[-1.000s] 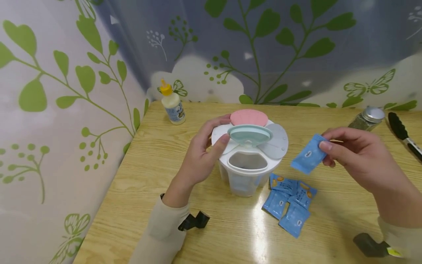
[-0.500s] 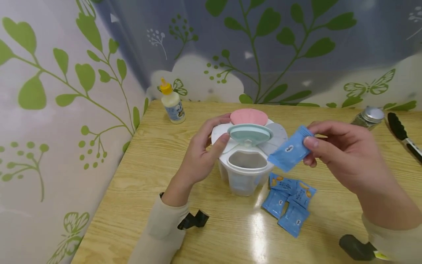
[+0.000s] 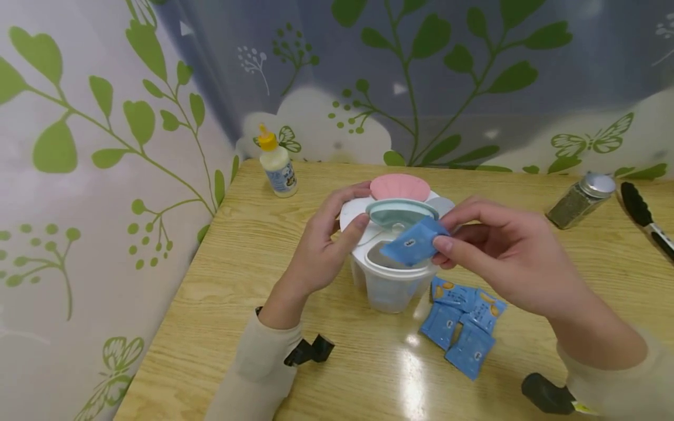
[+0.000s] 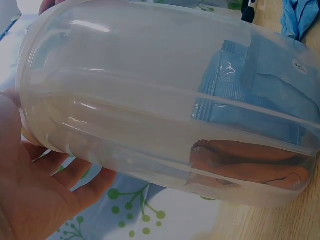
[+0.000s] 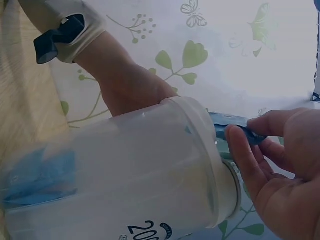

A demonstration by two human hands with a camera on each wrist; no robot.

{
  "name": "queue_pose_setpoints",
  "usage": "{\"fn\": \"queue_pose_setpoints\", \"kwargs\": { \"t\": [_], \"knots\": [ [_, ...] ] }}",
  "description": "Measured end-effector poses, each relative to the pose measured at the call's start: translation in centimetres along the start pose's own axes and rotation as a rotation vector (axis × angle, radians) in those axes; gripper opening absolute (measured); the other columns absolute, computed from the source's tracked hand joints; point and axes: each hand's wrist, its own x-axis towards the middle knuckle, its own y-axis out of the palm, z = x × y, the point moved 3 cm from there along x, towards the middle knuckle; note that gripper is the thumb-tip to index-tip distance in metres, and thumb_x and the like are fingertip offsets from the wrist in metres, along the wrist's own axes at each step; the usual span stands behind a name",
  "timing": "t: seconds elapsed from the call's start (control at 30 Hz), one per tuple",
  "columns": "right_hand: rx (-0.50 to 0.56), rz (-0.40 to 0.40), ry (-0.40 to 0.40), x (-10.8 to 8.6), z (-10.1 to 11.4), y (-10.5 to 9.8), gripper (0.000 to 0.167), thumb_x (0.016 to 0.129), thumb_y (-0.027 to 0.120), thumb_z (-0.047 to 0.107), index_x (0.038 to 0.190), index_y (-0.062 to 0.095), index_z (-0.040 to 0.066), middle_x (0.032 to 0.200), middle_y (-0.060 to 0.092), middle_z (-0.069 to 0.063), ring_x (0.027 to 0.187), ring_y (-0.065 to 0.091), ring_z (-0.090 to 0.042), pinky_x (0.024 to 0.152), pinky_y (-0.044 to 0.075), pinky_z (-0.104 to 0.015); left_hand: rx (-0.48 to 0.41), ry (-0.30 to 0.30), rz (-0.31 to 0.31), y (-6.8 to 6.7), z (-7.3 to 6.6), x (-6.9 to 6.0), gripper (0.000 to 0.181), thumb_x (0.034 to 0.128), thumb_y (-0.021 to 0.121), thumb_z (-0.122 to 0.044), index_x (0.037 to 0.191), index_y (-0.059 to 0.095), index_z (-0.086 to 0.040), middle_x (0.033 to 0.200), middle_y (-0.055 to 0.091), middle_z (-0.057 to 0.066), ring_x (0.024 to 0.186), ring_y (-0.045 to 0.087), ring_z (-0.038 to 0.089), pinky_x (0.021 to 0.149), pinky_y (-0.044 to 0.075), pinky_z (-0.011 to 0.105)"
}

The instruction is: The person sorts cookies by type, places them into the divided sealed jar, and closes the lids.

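Observation:
A clear storage container (image 3: 389,291) with a white sectioned lid stands upright on the table. One teal flap (image 3: 392,215) is raised above an uncovered opening. My left hand (image 3: 321,251) grips the lid's left side, thumb on top. My right hand (image 3: 505,260) pinches a small blue snack packet (image 3: 411,244) by one end; its other end lies over the opening. Through the wall in the left wrist view, blue packets (image 4: 250,95) and brown-orange packets (image 4: 245,162) show in separate compartments. Several blue packets (image 3: 466,321) lie on the table right of the container.
A bottle with a yellow cap (image 3: 278,166) stands at the back left. At the back right are a spice jar (image 3: 579,202) with a silver lid and black-tipped tongs (image 3: 645,213). A patterned curtain (image 3: 316,70) hangs behind the wooden table (image 3: 210,327).
My right hand has moved left with the blue packet, from beside the container to above its opening. The left hand keeps its grip on the lid.

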Motion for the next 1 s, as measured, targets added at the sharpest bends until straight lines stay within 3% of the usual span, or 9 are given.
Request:
{"fn": "queue_pose_setpoints", "kwargs": {
  "t": [0.13,0.27,0.53,0.87,1.0],
  "knots": [
    [-0.116,-0.001,0.088,-0.1,0.0,0.3,0.024,0.083,0.066,-0.020,0.104,0.065,-0.009,0.092,0.071,-0.005,0.076,0.072,-0.018,0.066,0.061,-0.033,-0.003,-0.001,0.006,0.0,0.0,0.0,0.042,0.1045,0.049,-0.030,0.137,0.052,-0.003,0.151,0.049,0.009,0.137,0.049,0.019,0.097,0.054,0.037],
    [-0.133,-0.001,0.126,0.0,0.0,0.2,0.023,0.083,0.066,-0.020,0.105,0.063,-0.013,0.090,0.072,-0.003,0.076,0.072,-0.017,0.066,0.061,-0.034,-0.007,-0.005,0.004,0.0,-0.1,-0.1,0.042,0.1046,0.049,-0.027,0.138,0.051,-0.003,0.151,0.049,0.010,0.137,0.048,0.020,0.099,0.053,0.037],
    [-0.015,0.038,0.033,-0.2,-0.5,-0.3,0.022,0.084,0.063,-0.022,0.105,0.063,-0.013,0.092,0.072,-0.007,0.078,0.072,-0.016,0.065,0.061,-0.030,-0.006,-0.002,-0.004,0.1,-0.1,0.0,0.045,0.1051,0.047,-0.034,0.138,0.051,-0.003,0.151,0.049,0.010,0.137,0.049,0.020,0.099,0.053,0.039],
    [0.091,0.032,-0.023,-1.4,-1.2,-2.0,0.034,0.080,0.056,-0.031,0.108,0.064,-0.014,0.098,0.070,-0.013,0.074,0.070,-0.018,0.060,0.057,-0.027,-0.011,-0.022,-0.002,0.1,-0.1,0.0,0.038,0.1043,0.049,-0.024,0.136,0.051,-0.003,0.151,0.049,0.008,0.140,0.046,0.019,0.105,0.050,0.040],
    [0.081,0.034,-0.008,-2.0,-1.6,-2.6,0.036,0.080,0.055,-0.032,0.108,0.064,-0.012,0.099,0.069,-0.011,0.073,0.069,-0.017,0.059,0.056,-0.025,-0.010,-0.024,-0.005,0.1,-0.2,0.0,0.037,0.1038,0.049,-0.021,0.136,0.052,-0.003,0.150,0.050,0.008,0.140,0.047,0.018,0.105,0.050,0.039]
  ]
}}
